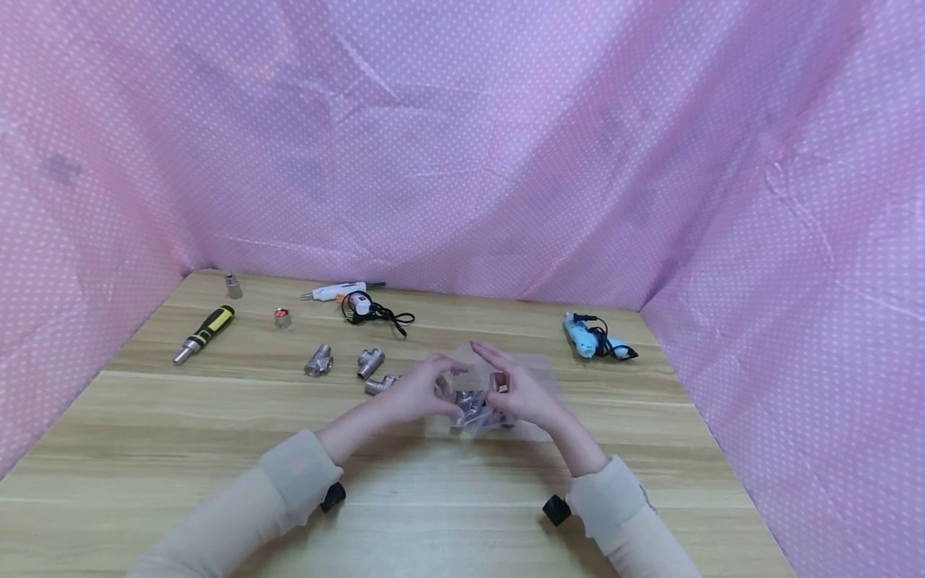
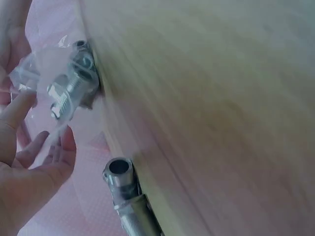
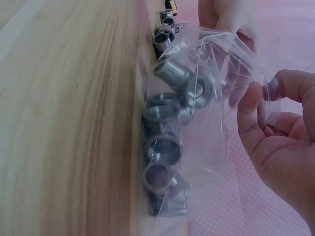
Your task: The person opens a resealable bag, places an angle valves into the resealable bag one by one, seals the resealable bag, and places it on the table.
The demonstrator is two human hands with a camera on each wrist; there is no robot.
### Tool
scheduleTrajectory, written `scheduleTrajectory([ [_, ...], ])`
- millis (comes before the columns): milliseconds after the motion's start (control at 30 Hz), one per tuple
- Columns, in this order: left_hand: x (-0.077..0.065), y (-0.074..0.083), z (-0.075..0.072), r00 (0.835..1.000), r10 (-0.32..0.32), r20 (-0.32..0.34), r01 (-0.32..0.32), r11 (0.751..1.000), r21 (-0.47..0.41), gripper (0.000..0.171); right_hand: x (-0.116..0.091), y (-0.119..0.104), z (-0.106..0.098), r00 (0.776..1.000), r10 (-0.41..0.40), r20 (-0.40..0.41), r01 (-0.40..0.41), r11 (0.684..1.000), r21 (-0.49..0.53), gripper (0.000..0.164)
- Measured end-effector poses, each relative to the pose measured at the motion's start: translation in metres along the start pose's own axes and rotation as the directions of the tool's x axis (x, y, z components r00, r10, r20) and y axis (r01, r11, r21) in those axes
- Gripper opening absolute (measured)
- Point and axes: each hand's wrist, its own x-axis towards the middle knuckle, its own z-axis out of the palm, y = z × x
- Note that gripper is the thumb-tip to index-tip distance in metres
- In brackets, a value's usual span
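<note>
- No brand, label or legible writing is showing on any item in the three views.
- The right hand (image 1: 522, 395) is sitting right of centre in the head view with fingers curled; in the right wrist view its thumb and forefinger are pinching the upper edge of a clear plastic bag (image 3: 216, 123).
- The left hand (image 1: 419, 391) is sitting just left of it, fingers bent toward the same bag; in the left wrist view its fingertips are touching the film at the left of the frame, though a firm grip cannot be confirmed.
- The bag is transparent and crinkled, and is holding several short grey metal threaded fittings (image 3: 165, 152), stacked down the centre of the right wrist view.
- The bag is lying on the wooden table (image 1: 217, 449) at centre frame, between the two hands and touching both.
- Three loose metal tee fittings (image 1: 370, 363) are lying just left of the left hand.
- Further toward the upper left, a yellow-and-black screwdriver (image 1: 205, 332), a white glue gun (image 1: 340, 291) with a black cord and two small metal caps are lying near the table's far edge.
- A blue glue gun (image 1: 585, 335) is lying at the upper right, well apart from the hands.
- Pink dotted cloth (image 1: 462, 144) is enclosing the table.
</note>
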Motion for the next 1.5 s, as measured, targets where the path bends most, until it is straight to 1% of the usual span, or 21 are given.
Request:
scheduleTrajectory([
  [100,-0.004,-0.004,-0.007,0.998,0.046,0.04,-0.043,0.997,-0.071,0.075,0.0,0.001,0.0,1.0,0.002,-0.009,-0.002,1.0,-0.022,0.084],
  [167,-0.007,-0.007,-0.014,0.996,0.073,0.053,-0.069,0.994,-0.088,0.074,0.0,0.001,-0.001,1.0,0.002,-0.013,-0.002,1.0,-0.031,0.083],
  [233,-0.01,-0.009,-0.022,0.994,0.096,0.051,-0.091,0.992,-0.091,0.073,-0.001,0.001,-0.001,1.0,0.004,-0.013,-0.004,1.0,-0.018,0.083],
  [367,-0.014,-0.014,-0.038,0.991,0.128,0.028,-0.127,0.991,-0.032,0.072,-0.001,0.002,-0.002,1.0,-0.004,-0.015,0.004,1.0,0.007,0.082],
  [467,-0.017,-0.018,-0.048,0.99,0.138,0.025,-0.138,0.99,0.033,0.072,-0.001,0.004,-0.002,1.0,-0.014,-0.02,0.014,1.0,0.006,0.082],
  [500,-0.017,-0.02,-0.051,0.99,0.137,0.028,-0.139,0.988,0.065,0.072,-0.001,0.005,-0.002,1.0,-0.017,-0.02,0.017,1.0,0.004,0.082],
  [600,-0.019,-0.028,-0.056,0.994,0.098,0.046,-0.104,0.982,0.156,0.072,-0.001,0.006,-0.002,1.0,-0.024,-0.019,0.024,1.0,-0.009,0.081],
  [700,-0.021,-0.037,-0.058,0.996,0.06,0.063,-0.074,0.965,0.252,0.071,-0.002,0.005,-0.002,1.0,-0.02,-0.016,0.019,0.999,-0.027,0.081],
  [833,-0.023,-0.047,-0.057,0.996,0.038,0.076,-0.062,0.939,0.34,0.071,-0.004,0.005,-0.002,1.0,-0.015,-0.012,0.014,0.999,-0.044,0.081],
  [967,-0.024,-0.054,-0.054,0.997,0.02,0.08,-0.05,0.92,0.389,0.073,-0.005,0.005,-0.002,1.0,-0.027,-0.003,0.027,0.999,-0.025,0.081],
  [1133,-0.023,-0.059,-0.05,0.997,0.011,0.071,-0.041,0.898,0.438,0.067,-0.005,0.005,-0.001,1.0,-0.029,0.009,0.029,1.0,0.012,0.083],
  [1233,-0.023,-0.06,-0.049,0.998,0.014,0.059,-0.039,0.893,0.449,0.063,-0.005,0.006,0.0,1.0,-0.024,0.012,0.024,1.0,0.02,0.083],
  [1333,-0.022,-0.059,-0.049,0.999,0.014,0.049,-0.035,0.894,0.446,0.06,-0.005,0.006,0.0,0.999,-0.031,0.011,0.03,0.999,0.014,0.083],
  [1500,-0.021,-0.058,-0.05,0.999,0.008,0.048,-0.028,0.898,0.439,0.059,-0.011,-0.022,-0.002,1.0,-0.018,0.02,0.019,1.0,-0.018,0.079],
])
